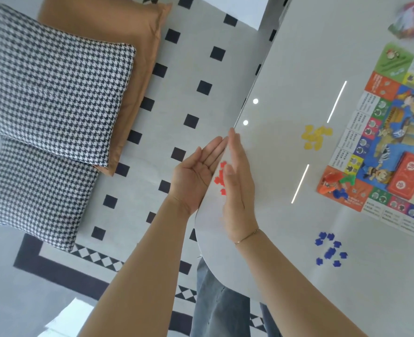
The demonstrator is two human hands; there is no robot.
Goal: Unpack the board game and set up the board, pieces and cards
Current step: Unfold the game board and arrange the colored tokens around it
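The colourful game board (381,132) lies unfolded on the white table (286,69) at the right, with a red card deck (407,176) on it. Several small red pieces (220,177) sit at the table's left edge. My left hand (196,176) is cupped palm-up just below that edge, holding nothing. My right hand (237,188) stands flat on its side on the table, right beside the red pieces, fingers straight. Yellow pieces (316,137) and blue pieces (330,251) lie in separate heaps nearer the board.
A crumpled plastic wrapper (410,20) lies at the table's far corner. Left of the table are houndstooth cushions (55,100), an orange cushion (128,45) and a tiled floor (196,93). My jeans (220,310) show under the table edge.
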